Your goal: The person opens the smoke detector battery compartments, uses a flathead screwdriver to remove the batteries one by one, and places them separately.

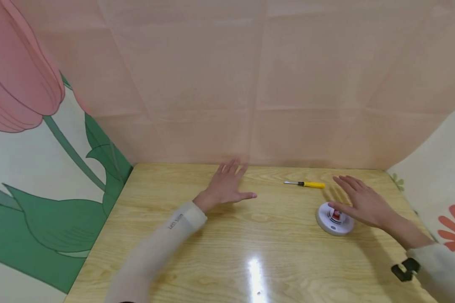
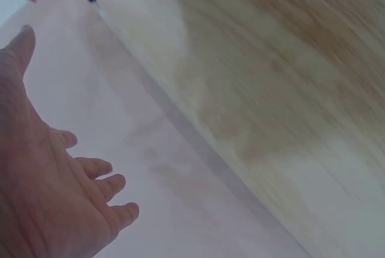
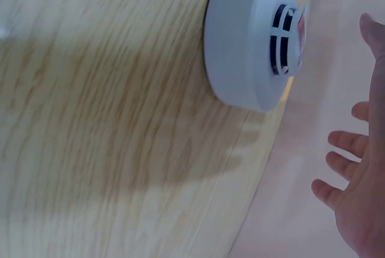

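Observation:
A round white smoke detector (image 1: pixel 334 224) with dark vent slots and a red label rests on the right part of the wooden table. Over its far right edge hovers my right hand (image 1: pixel 365 205), fingers spread, nothing held. The right wrist view shows the detector (image 3: pixel 240 47) from the side, with the palm (image 3: pixel 364 210) apart from it. My left hand (image 1: pixel 225 187) is stretched out above the table's far middle, its fingers straight and thumb out to the right. Between the hands, toward the back, lies a screwdriver (image 1: pixel 307 184) with a yellow handle, its metal tip pointing left.
The light wooden table (image 1: pixel 227 252) ends at the back against a hanging pinkish cloth (image 1: pixel 250 105). A panel with a large tulip print (image 1: pixel 22 84) stands along the left side. Another floral panel (image 1: pixel 443 181) borders the right.

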`<state>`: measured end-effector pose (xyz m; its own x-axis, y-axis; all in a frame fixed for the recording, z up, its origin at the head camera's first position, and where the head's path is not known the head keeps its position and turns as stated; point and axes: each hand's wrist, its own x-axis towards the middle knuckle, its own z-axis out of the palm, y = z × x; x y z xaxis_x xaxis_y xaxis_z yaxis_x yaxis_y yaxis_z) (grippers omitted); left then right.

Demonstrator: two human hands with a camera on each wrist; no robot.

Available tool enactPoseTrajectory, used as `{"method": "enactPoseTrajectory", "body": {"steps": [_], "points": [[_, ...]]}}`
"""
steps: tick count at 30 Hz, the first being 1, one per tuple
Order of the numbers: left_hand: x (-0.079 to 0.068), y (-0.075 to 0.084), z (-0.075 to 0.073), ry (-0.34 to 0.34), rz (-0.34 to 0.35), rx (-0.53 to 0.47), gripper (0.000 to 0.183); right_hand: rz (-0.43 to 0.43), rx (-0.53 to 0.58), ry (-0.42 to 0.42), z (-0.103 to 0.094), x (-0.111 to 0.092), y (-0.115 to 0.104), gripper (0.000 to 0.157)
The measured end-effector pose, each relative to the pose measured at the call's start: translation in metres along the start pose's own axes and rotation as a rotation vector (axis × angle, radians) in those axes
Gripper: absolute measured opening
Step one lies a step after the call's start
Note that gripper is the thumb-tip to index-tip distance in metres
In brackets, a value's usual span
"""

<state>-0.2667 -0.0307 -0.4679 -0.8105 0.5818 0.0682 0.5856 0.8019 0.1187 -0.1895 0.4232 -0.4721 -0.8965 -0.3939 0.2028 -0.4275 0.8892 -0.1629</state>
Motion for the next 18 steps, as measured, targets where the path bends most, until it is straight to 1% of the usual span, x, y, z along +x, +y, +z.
{"method": "enactPoseTrajectory", "body": {"steps": [3, 7, 11, 15, 18], "points": [[0.004, 0.013, 0.002, -0.028, 0.019, 0.006, 0.111, 0.005, 0.016, -0.014, -0.001, -0.006, 0.003, 0.093], [0.007, 0.026, 0.007, -0.048, 0.043, 0.003, 0.111, -0.016, 0.011, -0.013, 0.001, -0.012, 0.008, 0.091], [0.011, 0.038, 0.01, -0.059, 0.058, -0.026, 0.111, -0.022, 0.024, -0.024, 0.002, -0.02, 0.012, 0.091], [0.014, 0.049, 0.013, -0.068, 0.08, -0.059, 0.11, -0.019, 0.067, -0.034, 0.003, -0.028, 0.011, 0.091], [0.018, 0.06, 0.016, -0.075, 0.106, -0.061, 0.11, -0.005, 0.106, -0.053, 0.004, -0.035, 0.01, 0.094]]}}
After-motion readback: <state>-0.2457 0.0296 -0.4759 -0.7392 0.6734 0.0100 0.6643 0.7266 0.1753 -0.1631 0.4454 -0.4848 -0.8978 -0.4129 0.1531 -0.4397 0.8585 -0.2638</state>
